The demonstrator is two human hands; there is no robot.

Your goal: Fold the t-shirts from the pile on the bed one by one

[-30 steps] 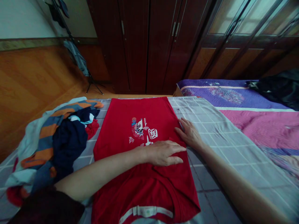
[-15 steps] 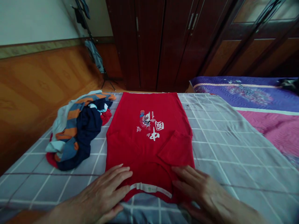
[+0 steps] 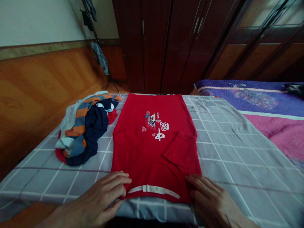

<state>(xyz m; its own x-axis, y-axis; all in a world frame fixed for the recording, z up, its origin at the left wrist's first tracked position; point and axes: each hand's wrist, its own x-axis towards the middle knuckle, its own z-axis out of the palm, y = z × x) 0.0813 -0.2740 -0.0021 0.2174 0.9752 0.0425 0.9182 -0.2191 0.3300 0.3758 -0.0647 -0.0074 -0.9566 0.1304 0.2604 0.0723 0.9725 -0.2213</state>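
Left hand (image 3: 108,191) and right hand (image 3: 211,196) are pinching red shirt (image 3: 152,155), lower centre; sleeves (image 3: 179,148) lying folded in, body unfolded; clothes pile (image 3: 96,123) sitting crumpled, centre-left.

Lighting: dim, cool-toned; source outside your view. Wardrobe (image 3: 156,47): nearly black, thin glints on its handles (image 3: 196,25). Cabinet panes (image 3: 257,12), upper right: pale sheen. Wood panelling (image 3: 42,85): sinks into shadow at lower left. Red shirt (image 3: 152,152): evenly lit, smallest print too soft for you to read. Lens: wide, edges stretched.
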